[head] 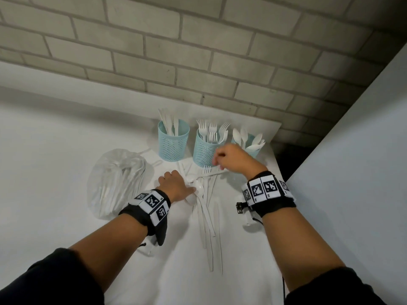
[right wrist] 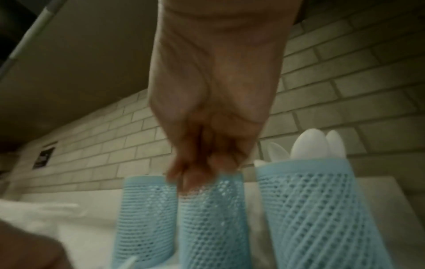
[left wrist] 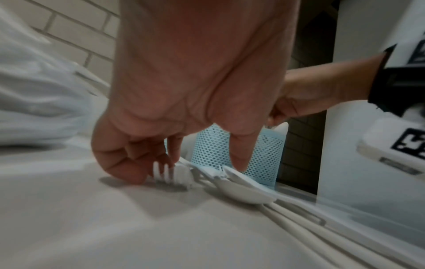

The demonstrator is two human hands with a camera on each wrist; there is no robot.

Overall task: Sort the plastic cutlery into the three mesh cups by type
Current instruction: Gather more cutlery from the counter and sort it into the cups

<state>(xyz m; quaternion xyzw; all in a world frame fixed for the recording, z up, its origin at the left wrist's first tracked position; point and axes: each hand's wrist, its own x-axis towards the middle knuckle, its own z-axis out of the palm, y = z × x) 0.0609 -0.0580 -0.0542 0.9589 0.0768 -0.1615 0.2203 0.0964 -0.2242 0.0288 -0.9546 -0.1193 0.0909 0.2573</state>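
Note:
Three blue mesh cups stand at the back of the white table (head: 55, 150): the knife cup (head: 174, 142), the fork cup (head: 203, 150) and the spoon cup (head: 253, 150). In front of them lies a loose pile of white cutlery (head: 208, 208). My left hand (head: 176, 183) is on the pile's left end. Its fingers curl round the head of a fork (left wrist: 164, 173) and its thumb tip touches a spoon (left wrist: 241, 193). My right hand (head: 229, 159) hovers before the fork cup (right wrist: 211, 218) with its fingertips (right wrist: 197, 169) bunched, and I see nothing in them.
A knotted clear plastic bag (head: 116, 179) with more cutlery lies left of the pile. A brick wall (head: 198, 51) stands right behind the cups. A white panel (head: 352, 172) closes the table's right side, near my right wrist.

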